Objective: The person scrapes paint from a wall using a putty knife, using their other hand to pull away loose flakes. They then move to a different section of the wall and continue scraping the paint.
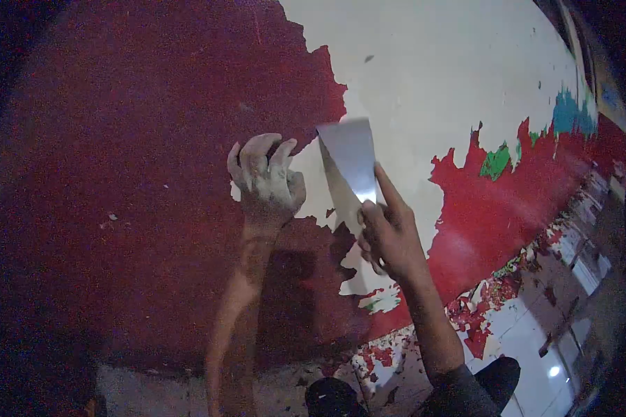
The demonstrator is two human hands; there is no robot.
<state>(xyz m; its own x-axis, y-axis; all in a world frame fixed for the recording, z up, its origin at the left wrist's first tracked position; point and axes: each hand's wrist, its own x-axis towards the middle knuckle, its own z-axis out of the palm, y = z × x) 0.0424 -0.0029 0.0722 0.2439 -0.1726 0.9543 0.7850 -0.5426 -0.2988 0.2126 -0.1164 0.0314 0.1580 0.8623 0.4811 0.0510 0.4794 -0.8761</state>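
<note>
My right hand (391, 240) is closed round the handle of a paint scraper (353, 156), its index finger stretched along the side of the wide metal blade. The blade points up, over a pale stripped part of the wall (424, 83), close to the ragged edge of dark red paint (153, 132). Left of it, my left hand (270, 181) is raised in front of the paint edge, coated in whitish dust. Its fingers are loosely curled and apart, with nothing in them.
Red paint (494, 201) with green and blue patches remains along the lower right wall. Peeled paint flakes (476, 337) lie along the wall's foot on the white tiled floor (528, 333). Two dark shoe tips (332, 397) show at the bottom.
</note>
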